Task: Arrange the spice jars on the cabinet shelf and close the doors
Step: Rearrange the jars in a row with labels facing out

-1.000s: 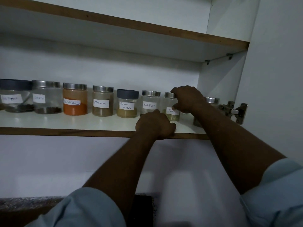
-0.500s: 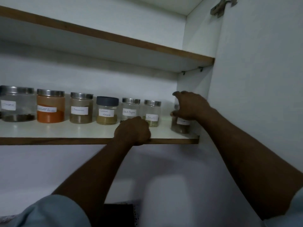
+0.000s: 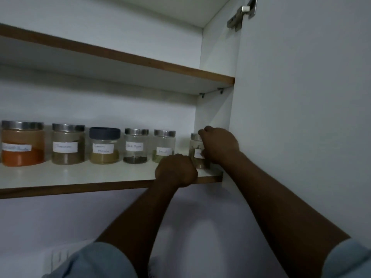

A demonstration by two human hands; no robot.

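A row of labelled spice jars stands on the white cabinet shelf (image 3: 80, 177): an orange powder jar (image 3: 22, 143), a cinnamon jar (image 3: 67, 144), a dark-lidded garam masala jar (image 3: 104, 146), a black pepper jar (image 3: 136, 146) and a fennel jar (image 3: 163, 145). My right hand (image 3: 219, 145) grips the rightmost small jar (image 3: 196, 152) near the shelf's right end, apart from the row. My left hand (image 3: 176, 171) rests curled on the shelf's front edge, holding no jar.
An upper shelf (image 3: 140, 63) runs overhead. The open right door (image 3: 301, 117) stands close beside my right arm, with a metal hinge (image 3: 241, 14) at the top. The cabinet's side wall (image 3: 212, 113) is just behind the held jar.
My right hand left the fennel jar and took hold of the rightmost jar. The view has swung left and up, so the leftmost jars dropped out of sight.
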